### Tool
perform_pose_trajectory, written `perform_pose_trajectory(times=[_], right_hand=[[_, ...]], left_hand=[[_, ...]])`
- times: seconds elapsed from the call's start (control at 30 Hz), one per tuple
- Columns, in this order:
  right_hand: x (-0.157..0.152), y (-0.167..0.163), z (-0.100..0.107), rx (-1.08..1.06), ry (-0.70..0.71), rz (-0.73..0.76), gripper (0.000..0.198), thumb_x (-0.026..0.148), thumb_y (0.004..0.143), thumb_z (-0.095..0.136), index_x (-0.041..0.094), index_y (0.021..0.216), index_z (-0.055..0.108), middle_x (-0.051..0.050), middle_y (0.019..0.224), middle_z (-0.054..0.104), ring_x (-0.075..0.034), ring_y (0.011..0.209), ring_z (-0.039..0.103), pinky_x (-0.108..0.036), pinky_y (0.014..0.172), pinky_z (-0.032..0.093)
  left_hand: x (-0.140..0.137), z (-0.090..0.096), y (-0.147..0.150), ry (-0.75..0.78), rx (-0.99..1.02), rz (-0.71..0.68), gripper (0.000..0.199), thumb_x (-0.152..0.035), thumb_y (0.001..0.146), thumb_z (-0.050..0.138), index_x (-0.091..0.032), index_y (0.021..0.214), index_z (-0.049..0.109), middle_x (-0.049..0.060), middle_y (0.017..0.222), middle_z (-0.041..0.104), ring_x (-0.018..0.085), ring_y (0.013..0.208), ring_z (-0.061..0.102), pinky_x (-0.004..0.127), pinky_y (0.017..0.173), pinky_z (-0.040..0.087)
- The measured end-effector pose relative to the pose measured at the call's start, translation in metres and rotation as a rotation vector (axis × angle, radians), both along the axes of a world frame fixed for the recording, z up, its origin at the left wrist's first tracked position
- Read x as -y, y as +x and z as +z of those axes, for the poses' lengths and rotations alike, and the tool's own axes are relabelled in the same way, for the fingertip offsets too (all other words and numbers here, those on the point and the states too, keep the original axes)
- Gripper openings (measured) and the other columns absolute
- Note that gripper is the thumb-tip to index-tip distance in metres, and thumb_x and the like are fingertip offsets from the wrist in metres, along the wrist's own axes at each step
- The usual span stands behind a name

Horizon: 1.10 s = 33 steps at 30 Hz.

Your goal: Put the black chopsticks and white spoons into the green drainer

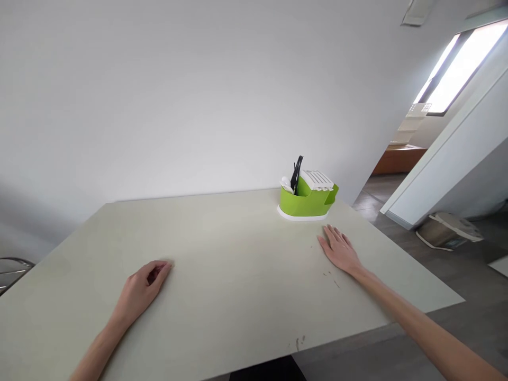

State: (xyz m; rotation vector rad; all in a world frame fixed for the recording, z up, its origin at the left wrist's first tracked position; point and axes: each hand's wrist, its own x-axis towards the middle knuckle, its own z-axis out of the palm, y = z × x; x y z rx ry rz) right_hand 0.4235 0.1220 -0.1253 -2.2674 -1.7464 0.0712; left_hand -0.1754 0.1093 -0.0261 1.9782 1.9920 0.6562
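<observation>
Bare forearms [420, 329] stretched in from the bottom edge over the pale counter [238, 296]. The left hand [137, 291] rested there on its side, fingers [162, 275] curled, thumb and forefinger tips nearly or wholly together; whether they pinched anything could not be told. The right hand [340, 251] lay palm down, fingers extended and slightly spread, gripping nothing, just in front of the green caddy [304, 206]. That caddy stood near the counter's far right corner, bearing black utensils [296, 175] and a white slotted top [317, 180].
</observation>
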Motion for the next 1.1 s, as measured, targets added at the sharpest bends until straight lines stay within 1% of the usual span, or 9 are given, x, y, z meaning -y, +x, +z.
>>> perform_pose_trajectory(times=[0.17, 0.3, 0.43, 0.53, 0.6, 0.7, 0.77, 0.93, 1.1], right_hand=[[-0.001, -0.001, -0.002, 0.020, -0.004, -0.002, 0.078, 0.059, 0.106, 0.016, 0.012, 0.164, 0.037, -0.010, 0.173, 0.031, -0.028, 0.161, 0.024, -0.047, 0.132, 0.017], [-0.001, 0.000, -0.003, 0.028, -0.005, -0.007, 0.077, 0.058, 0.106, 0.015, 0.013, 0.165, 0.037, -0.009, 0.173, 0.030, -0.028, 0.161, 0.024, -0.047, 0.132, 0.017], [-0.002, 0.001, -0.003, 0.028, 0.003, -0.006, 0.075, 0.057, 0.106, 0.017, 0.015, 0.164, 0.038, -0.008, 0.173, 0.031, -0.027, 0.161, 0.024, -0.047, 0.132, 0.017], [-0.006, 0.001, -0.003, 0.019, 0.009, -0.005, 0.074, 0.057, 0.106, 0.018, 0.015, 0.164, 0.038, -0.008, 0.173, 0.032, -0.027, 0.161, 0.024, -0.048, 0.132, 0.017], [-0.010, 0.002, -0.002, 0.009, 0.013, -0.011, 0.076, 0.057, 0.106, 0.018, 0.013, 0.165, 0.034, -0.009, 0.173, 0.030, -0.027, 0.161, 0.024, -0.048, 0.132, 0.017], [-0.020, 0.002, 0.000, -0.012, 0.028, -0.030, 0.080, 0.059, 0.105, 0.018, 0.010, 0.168, 0.022, -0.011, 0.175, 0.025, -0.026, 0.161, 0.024, -0.047, 0.132, 0.018], [-0.028, 0.001, 0.000, -0.026, 0.039, -0.047, 0.082, 0.059, 0.105, 0.018, 0.009, 0.169, 0.018, -0.013, 0.175, 0.023, -0.026, 0.161, 0.024, -0.047, 0.132, 0.018], [-0.043, 0.001, 0.000, -0.055, 0.046, -0.093, 0.084, 0.060, 0.104, 0.019, 0.006, 0.168, 0.020, -0.016, 0.174, 0.025, -0.029, 0.161, 0.025, -0.048, 0.132, 0.017], [-0.045, 0.003, -0.003, -0.063, 0.045, -0.103, 0.085, 0.060, 0.104, 0.019, 0.004, 0.167, 0.023, -0.017, 0.173, 0.027, -0.029, 0.161, 0.024, -0.047, 0.132, 0.015]], left_hand=[[-0.011, 0.006, 0.007, -0.023, -0.052, 0.014, 0.049, -0.070, 0.093, 0.045, -0.029, 0.099, 0.071, -0.003, 0.075, 0.071, 0.018, 0.065, 0.062, 0.027, 0.064, 0.048], [-0.015, 0.007, 0.013, -0.016, -0.087, 0.056, 0.048, -0.068, 0.093, 0.043, -0.030, 0.097, 0.071, -0.003, 0.069, 0.067, 0.018, 0.063, 0.061, 0.027, 0.061, 0.046], [-0.008, 0.004, 0.015, -0.024, -0.054, 0.058, 0.047, -0.068, 0.093, 0.044, -0.030, 0.100, 0.071, -0.003, 0.073, 0.070, 0.018, 0.064, 0.062, 0.027, 0.062, 0.047], [-0.003, 0.003, 0.016, -0.012, -0.039, 0.051, 0.046, -0.067, 0.093, 0.046, -0.029, 0.099, 0.072, -0.002, 0.077, 0.072, 0.018, 0.065, 0.063, 0.027, 0.063, 0.047], [-0.002, 0.003, 0.017, 0.007, -0.038, 0.050, 0.045, -0.066, 0.092, 0.047, -0.029, 0.096, 0.072, -0.002, 0.077, 0.073, 0.018, 0.064, 0.063, 0.027, 0.063, 0.048], [-0.003, 0.003, 0.019, 0.036, -0.035, 0.039, 0.044, -0.065, 0.093, 0.047, -0.028, 0.094, 0.072, -0.001, 0.077, 0.073, 0.017, 0.063, 0.063, 0.026, 0.060, 0.047], [-0.003, 0.004, 0.019, 0.044, -0.036, 0.030, 0.045, -0.065, 0.093, 0.047, -0.028, 0.092, 0.072, -0.001, 0.076, 0.073, 0.017, 0.062, 0.062, 0.026, 0.059, 0.047], [-0.002, 0.006, 0.020, 0.019, -0.047, 0.034, 0.046, -0.066, 0.094, 0.044, -0.028, 0.094, 0.071, -0.001, 0.075, 0.072, 0.017, 0.061, 0.062, 0.026, 0.060, 0.047], [-0.002, 0.005, 0.020, 0.006, -0.054, 0.043, 0.046, -0.066, 0.094, 0.043, -0.029, 0.095, 0.070, -0.002, 0.076, 0.071, 0.017, 0.062, 0.062, 0.027, 0.062, 0.047]])
